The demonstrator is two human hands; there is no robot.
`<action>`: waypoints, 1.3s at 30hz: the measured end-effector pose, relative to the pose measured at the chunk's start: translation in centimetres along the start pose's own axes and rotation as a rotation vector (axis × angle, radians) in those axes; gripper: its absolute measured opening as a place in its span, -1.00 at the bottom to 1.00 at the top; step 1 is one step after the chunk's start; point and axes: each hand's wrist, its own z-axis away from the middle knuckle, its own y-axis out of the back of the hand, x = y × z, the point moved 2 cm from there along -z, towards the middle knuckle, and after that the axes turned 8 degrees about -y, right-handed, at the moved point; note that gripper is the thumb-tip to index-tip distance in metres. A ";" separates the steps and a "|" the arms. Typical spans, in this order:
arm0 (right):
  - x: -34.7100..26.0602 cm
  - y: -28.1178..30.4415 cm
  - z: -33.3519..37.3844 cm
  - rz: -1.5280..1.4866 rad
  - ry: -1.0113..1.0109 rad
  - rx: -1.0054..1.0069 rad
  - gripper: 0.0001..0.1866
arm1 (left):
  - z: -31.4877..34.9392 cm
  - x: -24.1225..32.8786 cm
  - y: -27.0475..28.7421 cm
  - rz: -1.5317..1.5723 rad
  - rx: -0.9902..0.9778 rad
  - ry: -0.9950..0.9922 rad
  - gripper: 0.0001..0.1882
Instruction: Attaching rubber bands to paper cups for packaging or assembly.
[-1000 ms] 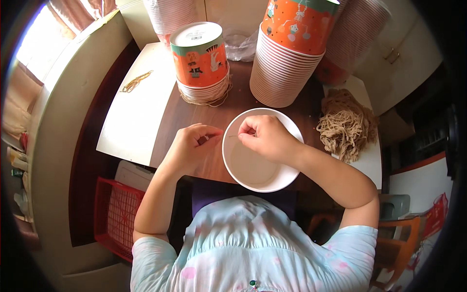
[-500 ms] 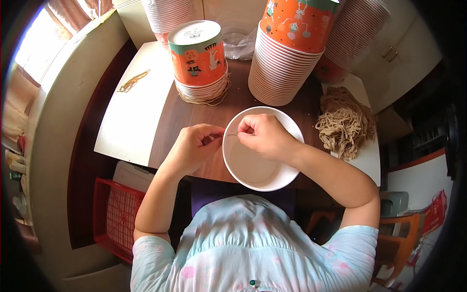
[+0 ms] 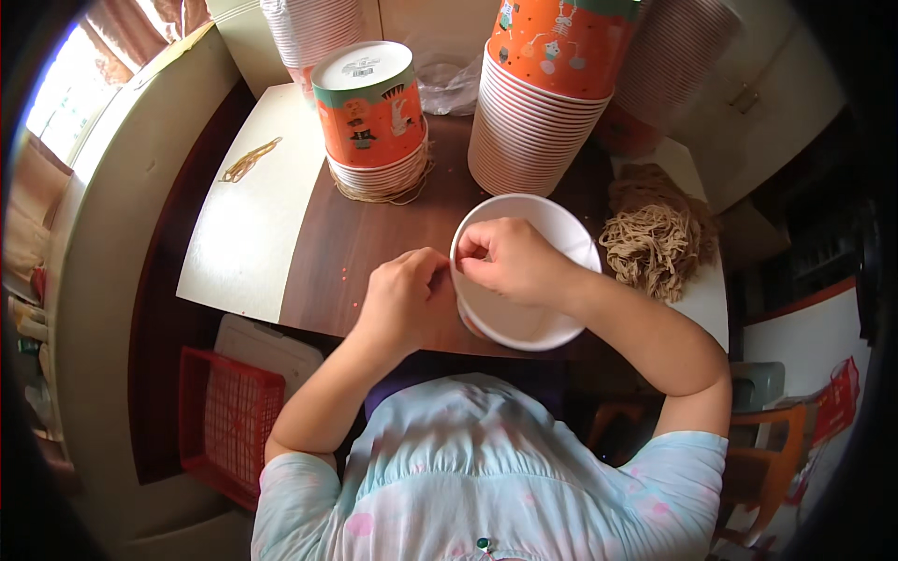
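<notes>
A dark wooden table (image 3: 374, 252) stands against a cream wall (image 3: 103, 280), with bright daylight from a curtained window (image 3: 56, 93) far left. A red crate (image 3: 229, 421) sits on the floor below-left of the hands; an orange chair (image 3: 776, 449) stands right.

A pale blue short-sleeved top (image 3: 486, 477), printed faintly with pink blotches, is worn; its fabric is gathered in soft folds across the chest. Both forearms are left bare, and the left hand (image 3: 404, 297) and right hand (image 3: 513, 262) are ungloved.
</notes>
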 end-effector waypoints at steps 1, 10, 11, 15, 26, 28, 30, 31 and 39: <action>0.0 0.8 0.2 0.004 -0.022 -0.015 -0.85 | -0.2 0.4 -0.6 0.027 0.013 0.023 -0.91; -3.4 5.4 8.5 0.720 0.118 0.092 -0.49 | 1.1 0.6 -1.2 0.789 -0.183 0.417 -0.87; -3.5 4.8 9.3 0.739 0.075 0.099 -0.51 | 1.1 1.2 -0.7 0.799 -0.203 0.409 -0.92; -2.2 1.1 11.0 0.737 0.179 0.328 -0.69 | 2.1 2.5 -0.2 0.791 -0.155 0.048 -0.97; 1.9 -5.2 10.8 0.373 0.564 0.876 -0.73 | 3.7 2.2 -1.8 1.284 -0.149 0.196 -0.85; 2.3 -6.8 11.4 0.233 0.511 0.846 -0.72 | 4.3 2.5 -1.8 1.275 -0.152 0.158 -0.77; 2.3 -7.5 11.9 0.192 0.501 0.829 -0.71 | 4.5 2.6 -1.6 1.036 -0.186 -0.009 -0.68; 2.2 -7.5 12.1 0.192 0.496 0.832 -0.71 | 4.2 3.1 -1.2 0.823 -0.223 -0.123 -0.65; 0.5 -6.9 13.5 0.443 0.592 0.463 -0.69 | 2.9 3.7 -1.5 0.031 -0.093 -0.856 -0.64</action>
